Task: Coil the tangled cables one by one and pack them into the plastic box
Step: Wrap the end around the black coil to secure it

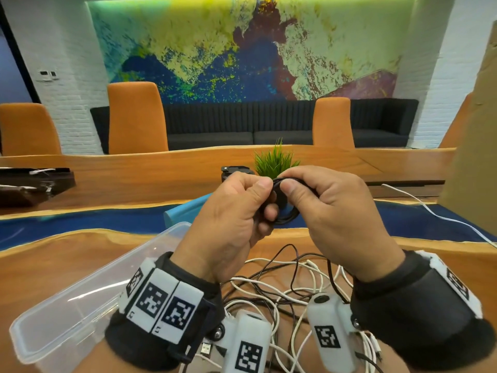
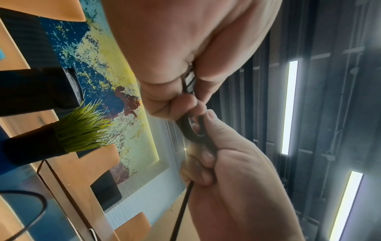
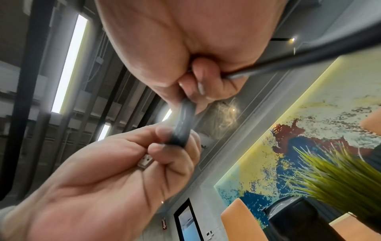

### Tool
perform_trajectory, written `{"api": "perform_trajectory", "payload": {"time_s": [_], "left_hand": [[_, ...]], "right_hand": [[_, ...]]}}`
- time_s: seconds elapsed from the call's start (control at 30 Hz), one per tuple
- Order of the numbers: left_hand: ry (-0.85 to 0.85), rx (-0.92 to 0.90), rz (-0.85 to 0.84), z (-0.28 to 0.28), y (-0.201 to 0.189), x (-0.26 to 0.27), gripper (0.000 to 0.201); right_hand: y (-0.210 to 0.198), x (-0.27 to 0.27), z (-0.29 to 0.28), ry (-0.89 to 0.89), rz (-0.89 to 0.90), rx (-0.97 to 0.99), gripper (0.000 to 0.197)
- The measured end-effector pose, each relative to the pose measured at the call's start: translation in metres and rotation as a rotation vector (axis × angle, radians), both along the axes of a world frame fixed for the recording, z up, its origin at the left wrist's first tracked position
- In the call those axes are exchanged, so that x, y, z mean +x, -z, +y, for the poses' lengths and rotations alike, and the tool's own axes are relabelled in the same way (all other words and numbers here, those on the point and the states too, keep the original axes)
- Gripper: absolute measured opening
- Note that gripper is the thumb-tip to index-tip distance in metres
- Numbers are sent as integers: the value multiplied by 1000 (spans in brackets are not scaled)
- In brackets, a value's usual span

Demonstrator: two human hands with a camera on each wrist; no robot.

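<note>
Both hands are raised above the table [image 1: 67, 265], holding one small coil of black cable [image 1: 282, 208] between them. The left hand [image 1: 231, 219] has its fingers curled around the coil, thumb pinching the top; a metal plug [image 3: 145, 160], probably USB, lies against its palm. The right hand [image 1: 325, 214] pinches the coil's upper loops between thumb and forefinger. The fingers hide most of the coil. The clear plastic box [image 1: 80, 300] stands at lower left. The tangled cables [image 1: 285, 286] lie beneath the wrists. No legible writing is visible; the wristbands [image 1: 164, 305] carry only square coded markers.
</note>
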State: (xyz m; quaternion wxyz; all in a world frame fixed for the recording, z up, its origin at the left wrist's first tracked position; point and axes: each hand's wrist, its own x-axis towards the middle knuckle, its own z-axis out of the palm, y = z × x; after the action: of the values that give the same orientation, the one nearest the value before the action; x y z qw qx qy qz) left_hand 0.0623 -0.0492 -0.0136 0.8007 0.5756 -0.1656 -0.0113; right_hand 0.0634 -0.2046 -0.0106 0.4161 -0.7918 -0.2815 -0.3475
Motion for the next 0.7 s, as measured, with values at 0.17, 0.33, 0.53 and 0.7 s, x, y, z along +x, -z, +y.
{"api": "perform_trajectory", "payload": {"time_s": [0.17,0.33,0.53,0.7], "left_hand": [[-9,95,-162,4,2,1,33],[-237,384,-397,6,1,0,23],[-413,468,-492,6,3,-1,19],[-463,381,-364,29,-5,11,22]], "right_hand": [[-3,-2,-2,-9,33,136,18],[-2,1,-1,9,60,218,17],[2,-1,7,-2,63,231,18],[-5,-3,-1,-210,321,204,21]]}}
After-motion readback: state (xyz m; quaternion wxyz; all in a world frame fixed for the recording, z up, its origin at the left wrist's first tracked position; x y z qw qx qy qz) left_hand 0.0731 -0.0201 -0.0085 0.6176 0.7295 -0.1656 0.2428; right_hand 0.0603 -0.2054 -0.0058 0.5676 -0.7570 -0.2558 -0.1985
